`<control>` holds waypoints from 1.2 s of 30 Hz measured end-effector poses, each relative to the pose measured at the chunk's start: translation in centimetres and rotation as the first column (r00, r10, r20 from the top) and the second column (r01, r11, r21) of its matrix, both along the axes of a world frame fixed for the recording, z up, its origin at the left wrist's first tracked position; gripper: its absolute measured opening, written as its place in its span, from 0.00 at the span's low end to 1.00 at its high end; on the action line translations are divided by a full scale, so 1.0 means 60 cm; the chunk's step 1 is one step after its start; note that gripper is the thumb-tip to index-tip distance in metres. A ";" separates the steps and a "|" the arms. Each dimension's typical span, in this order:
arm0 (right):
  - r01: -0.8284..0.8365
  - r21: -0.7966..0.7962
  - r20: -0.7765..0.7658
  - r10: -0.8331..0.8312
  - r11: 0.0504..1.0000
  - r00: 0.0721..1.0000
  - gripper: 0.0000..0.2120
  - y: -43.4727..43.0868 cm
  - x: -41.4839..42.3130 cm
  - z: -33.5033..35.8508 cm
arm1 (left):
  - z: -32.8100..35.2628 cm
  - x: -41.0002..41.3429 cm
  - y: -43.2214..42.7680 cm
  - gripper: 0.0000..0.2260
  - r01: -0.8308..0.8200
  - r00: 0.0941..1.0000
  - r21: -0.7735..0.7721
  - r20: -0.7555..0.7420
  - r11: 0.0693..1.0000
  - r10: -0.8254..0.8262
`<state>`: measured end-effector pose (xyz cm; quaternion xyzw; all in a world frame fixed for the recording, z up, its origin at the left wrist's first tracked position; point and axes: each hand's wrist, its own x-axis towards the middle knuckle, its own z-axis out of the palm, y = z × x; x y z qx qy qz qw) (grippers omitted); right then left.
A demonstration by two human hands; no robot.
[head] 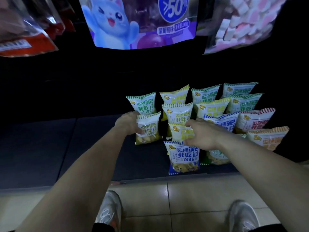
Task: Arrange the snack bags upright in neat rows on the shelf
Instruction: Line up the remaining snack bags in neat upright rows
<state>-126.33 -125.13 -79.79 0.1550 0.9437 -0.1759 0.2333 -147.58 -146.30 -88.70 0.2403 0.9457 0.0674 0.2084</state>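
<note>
Several small snack bags stand upright in rows on a low dark shelf point(93, 148). My left hand point(128, 123) grips the left side of a green-striped bag point(150, 129) at the left end of the group. My right hand point(200, 134) holds a yellow-striped bag point(179, 132) in the middle, just behind a blue-striped bag point(183, 158) that stands at the front. Behind them stand green point(143, 102) and yellow point(175, 96) bags. Red point(254, 120) and orange point(267, 138) bags stand to the right. A green bag under my right wrist is mostly hidden.
The shelf's front edge point(150, 178) runs above a tiled floor point(184, 198), where my two grey shoes show. Large hanging packs fill the top: a purple cat-print bag point(133, 22), a red pack point(25, 39) at left, pink-white marshmallows point(242, 22) at right. Bare shelf lies to the left.
</note>
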 end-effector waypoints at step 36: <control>-0.249 0.370 0.063 0.243 0.895 0.968 0.45 0.177 0.148 -0.036 | 0.044 0.288 0.132 0.44 0.418 0.851 -0.187 -0.260 0.889 -0.456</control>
